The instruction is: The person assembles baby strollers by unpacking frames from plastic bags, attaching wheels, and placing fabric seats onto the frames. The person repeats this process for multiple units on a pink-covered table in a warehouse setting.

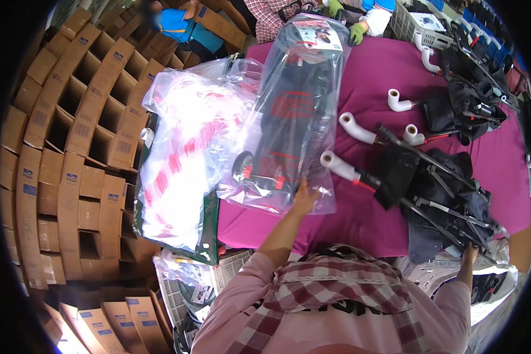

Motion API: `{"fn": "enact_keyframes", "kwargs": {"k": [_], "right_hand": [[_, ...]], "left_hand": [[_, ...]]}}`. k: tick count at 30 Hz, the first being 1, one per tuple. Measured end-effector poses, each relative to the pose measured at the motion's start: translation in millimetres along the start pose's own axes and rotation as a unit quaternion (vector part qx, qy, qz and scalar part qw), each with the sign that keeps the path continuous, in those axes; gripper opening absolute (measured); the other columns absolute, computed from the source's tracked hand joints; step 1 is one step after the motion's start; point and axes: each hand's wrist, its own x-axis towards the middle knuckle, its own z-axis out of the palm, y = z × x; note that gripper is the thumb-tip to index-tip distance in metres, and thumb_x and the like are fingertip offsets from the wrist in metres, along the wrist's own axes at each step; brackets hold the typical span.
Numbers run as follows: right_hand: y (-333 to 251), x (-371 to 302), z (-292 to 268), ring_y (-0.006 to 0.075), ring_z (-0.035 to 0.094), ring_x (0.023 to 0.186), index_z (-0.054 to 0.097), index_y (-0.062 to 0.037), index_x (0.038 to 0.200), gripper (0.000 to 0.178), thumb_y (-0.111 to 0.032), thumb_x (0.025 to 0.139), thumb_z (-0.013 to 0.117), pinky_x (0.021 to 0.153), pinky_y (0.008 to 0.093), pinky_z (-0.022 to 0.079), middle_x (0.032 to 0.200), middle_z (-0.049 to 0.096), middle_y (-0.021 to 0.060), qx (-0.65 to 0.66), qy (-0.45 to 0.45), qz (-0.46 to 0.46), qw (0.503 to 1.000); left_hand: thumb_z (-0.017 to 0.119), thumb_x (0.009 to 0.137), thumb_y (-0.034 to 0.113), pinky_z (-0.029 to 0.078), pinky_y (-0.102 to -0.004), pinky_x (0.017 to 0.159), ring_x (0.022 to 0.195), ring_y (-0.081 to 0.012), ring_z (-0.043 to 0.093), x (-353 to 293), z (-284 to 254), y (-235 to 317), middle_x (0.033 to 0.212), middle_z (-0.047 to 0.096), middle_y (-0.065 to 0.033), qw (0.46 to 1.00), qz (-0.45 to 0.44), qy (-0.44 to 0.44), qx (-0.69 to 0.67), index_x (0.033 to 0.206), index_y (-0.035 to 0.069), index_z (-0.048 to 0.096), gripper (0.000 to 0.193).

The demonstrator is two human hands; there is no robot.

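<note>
A dark folded stroller with red parts lies in a clear plastic bag [295, 106] on the purple-covered table. At the bag's near end, my left hand [303, 199] is closed on the plastic beside the wheels. A second folded stroller [442, 200], black with grey tubes and white-wrapped handles, lies unbagged to the right. My right hand [471, 255] is closed around its near right end; the fingers are partly hidden. A white-wrapped handle [339, 165] of this stroller points toward the bagged one.
A pile of clear plastic bags [189, 147] with red print lies at the left on a dark green stand [210, 227]. More folded strollers [460, 106] lie at the far right. Cardboard boxes [88, 130] are stacked on the left. Co-workers' gloved hands [356, 33] are at the far edge.
</note>
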Motion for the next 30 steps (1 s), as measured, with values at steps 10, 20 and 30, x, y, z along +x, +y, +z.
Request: {"fn": "enact_keyframes", "kwargs": {"k": [10,20,30], "right_hand": [[-102.5,-297.2,11.6,0.0316,0.061,0.097,0.053,-0.0104,0.129,0.062,-0.055,0.087,0.060,0.059,0.0467,0.052,0.118,0.060,0.0151,0.182,-0.066,0.171,0.966],[-149.9,-353.8,34.8,0.0283,0.067,0.091,0.062,-0.0147,0.118,0.055,-0.060,0.088,0.056,0.070,0.0477,0.057,0.106,0.070,0.0067,0.517,-0.335,0.318,0.721],[-215.7,-366.0,21.8,0.0315,0.067,0.087,0.062,-0.0094,0.119,0.049,-0.050,0.096,0.045,0.079,0.0496,0.056,0.103,0.068,0.0133,0.404,-0.456,0.291,0.738]], "left_hand": [[0.058,0.094,0.025,0.032,-0.0398,0.113,0.138,-0.0411,0.038,27.8,-12.3,61.2,0.147,0.035,-0.0352,0.997,-0.013,-0.018,0.080,0.147,-0.011,0.023,0.072],[0.062,0.092,0.009,0.046,-0.0401,0.100,0.121,-0.0328,0.056,-12.1,-52.7,-9.5,0.132,0.055,-0.0210,0.976,0.110,-0.138,0.131,0.139,0.004,0.042,0.051],[0.052,0.095,0.003,0.049,-0.0333,0.094,0.107,-0.0211,0.065,-75.6,-55.9,-24.1,0.116,0.067,-0.0137,0.989,0.080,-0.099,0.074,0.123,0.002,0.058,0.029]]}}
